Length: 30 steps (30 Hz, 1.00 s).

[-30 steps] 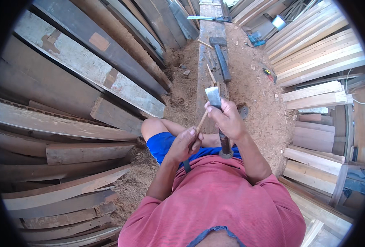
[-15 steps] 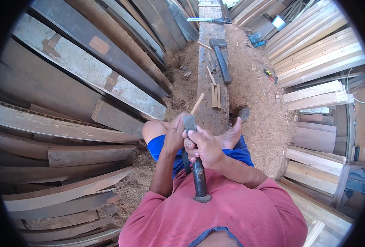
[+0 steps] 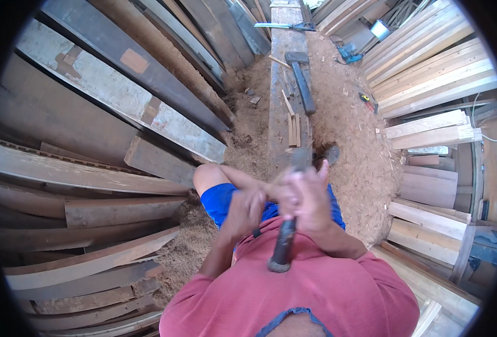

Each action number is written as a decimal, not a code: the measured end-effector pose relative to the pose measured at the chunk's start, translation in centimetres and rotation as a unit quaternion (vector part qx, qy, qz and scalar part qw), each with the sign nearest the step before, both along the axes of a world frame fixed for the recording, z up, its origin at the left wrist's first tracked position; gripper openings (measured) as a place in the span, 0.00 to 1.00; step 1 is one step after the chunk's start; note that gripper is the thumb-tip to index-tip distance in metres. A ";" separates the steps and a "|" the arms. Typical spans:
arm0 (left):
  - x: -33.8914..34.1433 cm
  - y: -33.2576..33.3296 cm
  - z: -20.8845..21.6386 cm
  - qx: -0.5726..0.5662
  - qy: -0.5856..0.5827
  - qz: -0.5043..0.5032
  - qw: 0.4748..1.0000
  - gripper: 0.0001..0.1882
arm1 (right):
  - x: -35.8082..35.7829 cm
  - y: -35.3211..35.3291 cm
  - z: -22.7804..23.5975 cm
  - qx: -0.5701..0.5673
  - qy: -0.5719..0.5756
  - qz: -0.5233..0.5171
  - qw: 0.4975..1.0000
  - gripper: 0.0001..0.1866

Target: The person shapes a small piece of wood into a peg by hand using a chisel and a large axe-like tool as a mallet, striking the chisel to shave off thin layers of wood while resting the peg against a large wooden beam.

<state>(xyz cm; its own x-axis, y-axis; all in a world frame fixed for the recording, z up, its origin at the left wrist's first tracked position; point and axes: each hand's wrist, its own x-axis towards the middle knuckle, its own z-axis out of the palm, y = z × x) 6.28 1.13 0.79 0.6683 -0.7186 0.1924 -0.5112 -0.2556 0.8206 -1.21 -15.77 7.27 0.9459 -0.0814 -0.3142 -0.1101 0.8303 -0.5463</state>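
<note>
My right hand (image 3: 305, 196), smeared by motion, grips a chisel (image 3: 285, 244) with a dark handle. The handle's butt points toward my chest; its grey blade is blurred above my fingers. To its left my left hand (image 3: 245, 212) is closed over my lap, apart from the chisel. What its fingers hold is hidden; a small dark end shows just below them. Beyond my hands lies a long plank (image 3: 279, 151). On it rest short wooden strips (image 3: 294, 130), a pointed stick (image 3: 287, 103) and a heavy mallet (image 3: 303, 84).
A handsaw (image 3: 285, 26) crosses the plank's far end. Old boards (image 3: 97, 84) lean along the left; pale lumber (image 3: 433, 73) is stacked on the right. A blue power tool (image 3: 349, 53) and a small red-yellow tool (image 3: 367, 102) lie on the sawdust-covered floor (image 3: 360, 151).
My hands have come apart. The right one has swung the chisel to the right, while the left has dropped nearer my body. The thin stick by my left hand no longer shows.
</note>
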 end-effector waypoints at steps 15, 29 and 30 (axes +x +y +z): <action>5.3 -3.3 0.0 -0.165 0.368 0.070 0.912 0.19 | 3.9 3.0 -1.8 0.010 0.016 0.088 0.996 0.09; -2.2 5.2 -4.8 -0.114 0.503 0.188 0.836 0.22 | -0.3 -4.3 0.4 -0.111 -0.037 -0.071 0.991 0.11; -1.4 4.0 -4.1 -0.197 0.563 0.154 0.788 0.22 | 0.9 -4.4 -0.8 -0.110 -0.035 -0.070 0.991 0.11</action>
<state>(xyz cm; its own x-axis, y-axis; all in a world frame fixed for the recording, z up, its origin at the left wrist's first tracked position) 4.88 5.12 -3.35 0.7054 -0.5226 -0.4789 0.6340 0.1629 0.7560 -0.27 -20.15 6.50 0.9391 -0.2733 -0.2084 0.0429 0.6947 -0.7180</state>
